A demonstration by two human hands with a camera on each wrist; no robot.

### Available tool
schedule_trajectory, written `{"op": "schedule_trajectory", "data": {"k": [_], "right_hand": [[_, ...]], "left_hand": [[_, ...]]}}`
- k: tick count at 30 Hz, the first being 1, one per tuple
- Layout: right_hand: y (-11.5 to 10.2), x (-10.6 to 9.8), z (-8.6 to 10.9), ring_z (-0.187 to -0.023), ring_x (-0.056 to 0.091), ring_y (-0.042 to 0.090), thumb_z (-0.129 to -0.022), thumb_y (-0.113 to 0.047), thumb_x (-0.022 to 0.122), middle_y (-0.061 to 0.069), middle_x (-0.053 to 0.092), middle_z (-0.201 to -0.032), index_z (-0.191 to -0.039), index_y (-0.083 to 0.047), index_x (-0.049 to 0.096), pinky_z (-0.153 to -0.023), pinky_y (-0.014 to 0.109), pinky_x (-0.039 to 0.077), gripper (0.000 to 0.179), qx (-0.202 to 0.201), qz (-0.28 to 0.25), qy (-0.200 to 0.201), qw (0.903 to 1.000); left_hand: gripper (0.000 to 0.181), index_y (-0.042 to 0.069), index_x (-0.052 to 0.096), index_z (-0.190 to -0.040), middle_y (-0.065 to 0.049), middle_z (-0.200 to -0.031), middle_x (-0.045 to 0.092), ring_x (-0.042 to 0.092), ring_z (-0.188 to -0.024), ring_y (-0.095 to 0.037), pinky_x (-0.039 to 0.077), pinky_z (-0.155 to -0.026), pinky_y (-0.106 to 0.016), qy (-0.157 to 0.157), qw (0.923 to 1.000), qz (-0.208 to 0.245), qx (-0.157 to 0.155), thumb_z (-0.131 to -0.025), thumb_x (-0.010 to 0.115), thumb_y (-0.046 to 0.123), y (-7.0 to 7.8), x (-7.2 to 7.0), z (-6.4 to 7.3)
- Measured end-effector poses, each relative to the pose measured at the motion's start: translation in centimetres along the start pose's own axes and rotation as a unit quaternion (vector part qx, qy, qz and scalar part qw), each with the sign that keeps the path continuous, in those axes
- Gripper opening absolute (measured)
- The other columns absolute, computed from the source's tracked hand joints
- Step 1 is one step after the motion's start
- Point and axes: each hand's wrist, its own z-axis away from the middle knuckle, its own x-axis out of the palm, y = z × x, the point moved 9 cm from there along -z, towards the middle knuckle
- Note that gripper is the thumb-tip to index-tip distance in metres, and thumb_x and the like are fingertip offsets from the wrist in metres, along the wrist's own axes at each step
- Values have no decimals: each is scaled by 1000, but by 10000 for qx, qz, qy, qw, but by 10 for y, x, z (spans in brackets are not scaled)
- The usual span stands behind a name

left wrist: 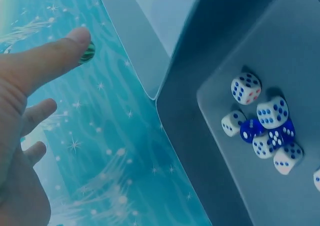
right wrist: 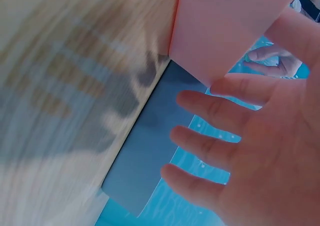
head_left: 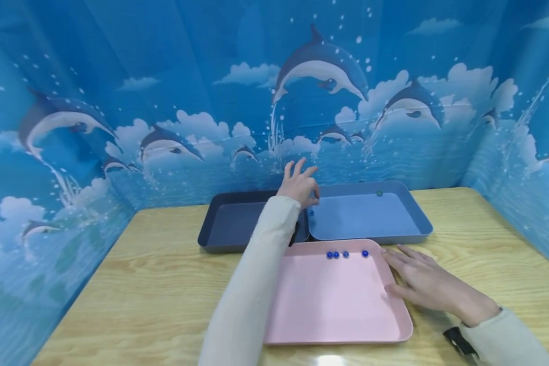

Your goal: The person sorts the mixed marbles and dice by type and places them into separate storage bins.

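Observation:
My left hand (head_left: 300,185) pinches a green striped marble (left wrist: 88,53) between thumb and index finger, with the other fingers spread. It hovers over the inner ends of the dark grey tray (head_left: 229,223) and the blue tray (head_left: 366,218). White and blue dice (left wrist: 272,111) lie in the dark tray in the left wrist view; my forearm hides them in the head view. My right hand (head_left: 421,279) rests at the right rim of the pink tray (head_left: 334,300), fingers extended. Several blue marbles (head_left: 336,255) sit along that tray's far side.
The blue tray contains a green marble (head_left: 379,193) near its far edge and a blue marble (head_left: 311,213) at its left end. All three trays stand on a wood-grain table (head_left: 164,284). A dolphin-print curtain (head_left: 238,76) hangs behind and beside the table.

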Motion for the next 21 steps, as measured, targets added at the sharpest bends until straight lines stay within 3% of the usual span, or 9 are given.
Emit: {"op": "schedule_trajectory", "data": {"k": [12, 21], "right_hand": [[1, 2, 0, -130, 39, 62, -93, -31, 73, 33, 52, -140, -137, 15, 52, -100, 73, 37, 66, -31, -188, -38, 9998], [1, 0, 0, -129, 40, 62, -93, -30, 74, 32, 53, -139, -137, 15, 52, -99, 72, 38, 66, -54, -190, 8, 9998]], "left_hand": [[11, 28, 82, -98, -3, -160, 39, 10, -154, -31, 6, -122, -53, -89, 9997, 175, -167, -93, 76, 35, -2, 14, -2], [23, 27, 80, -114, -4, -159, 40, 16, -152, -31, 11, -121, -53, 64, 9996, 98, -251, -94, 75, 35, -7, 15, -5]]}}
